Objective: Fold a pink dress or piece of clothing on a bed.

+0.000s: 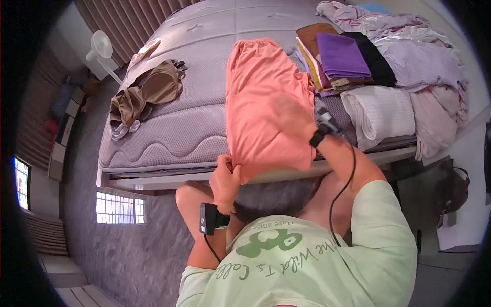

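Note:
A pair of salmon-pink pants (255, 102) lies folded lengthwise on the mattress, its gathered waistband toward the far side and its lower end hanging over the near edge. My left hand (225, 176) is closed on the fabric's near left corner, at the bed's edge. Over the right half of the pants is my right hand (291, 113), smeared by motion. Its fingers are too blurred to read, and I cannot tell whether it touches the cloth.
A brown bra (158, 84) lies to the left on the quilted mattress (199, 115). Folded clothes with a purple piece (342, 55) on top, a white folded knit (381, 110) and a rumpled lilac pile (422, 64) are on the right. A white fan (101, 45) stands beyond the bed's left side.

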{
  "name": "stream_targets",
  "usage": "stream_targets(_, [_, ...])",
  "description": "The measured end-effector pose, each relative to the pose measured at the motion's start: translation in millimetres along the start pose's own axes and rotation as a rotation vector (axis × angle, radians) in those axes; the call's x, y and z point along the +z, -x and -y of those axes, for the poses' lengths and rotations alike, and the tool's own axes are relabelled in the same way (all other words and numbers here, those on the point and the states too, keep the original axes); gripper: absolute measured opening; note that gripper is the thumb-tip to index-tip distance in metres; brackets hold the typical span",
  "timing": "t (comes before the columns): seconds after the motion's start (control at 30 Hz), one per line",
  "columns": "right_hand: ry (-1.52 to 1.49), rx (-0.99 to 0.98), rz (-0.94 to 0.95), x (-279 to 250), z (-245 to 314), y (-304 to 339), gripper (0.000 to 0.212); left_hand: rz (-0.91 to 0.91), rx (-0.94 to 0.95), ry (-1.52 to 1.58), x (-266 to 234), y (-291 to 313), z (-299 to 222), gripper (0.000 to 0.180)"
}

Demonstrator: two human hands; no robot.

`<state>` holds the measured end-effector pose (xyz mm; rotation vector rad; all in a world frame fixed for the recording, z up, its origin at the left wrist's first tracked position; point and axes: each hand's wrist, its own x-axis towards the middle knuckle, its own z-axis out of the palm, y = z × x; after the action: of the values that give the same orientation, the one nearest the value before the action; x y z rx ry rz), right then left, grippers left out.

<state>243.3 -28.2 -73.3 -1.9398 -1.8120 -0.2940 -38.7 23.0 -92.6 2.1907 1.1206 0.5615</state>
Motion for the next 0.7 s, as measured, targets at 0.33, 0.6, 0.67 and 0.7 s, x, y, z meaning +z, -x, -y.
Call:
stream_targets(0.33, [0.025,0.028,-0.112,-72.8,-17.3,98.3,0.043,0.088,-0.072,0.163,0.9,15.6,46.3,0.04])
stream_targets(0.6, [0.04,-0.027,-0.117,-60.8,4.6,133.9,0.046,0.392,-0.044,0.637,12.3,6.2,36.8,0.037])
stream_targets(0.67, [0.035,-0.025,-0.117,-61.9,3.4,134.8,0.046,0.402,-0.099,0.856,-0.6,10.3,23.7,0.031])
stream_targets(0.7, [0.027,-0.028,-0.115,-62.8,2.5,135.0,0.046,0.41,-0.095,0.853,-15.2,8.4,13.9,0.031])
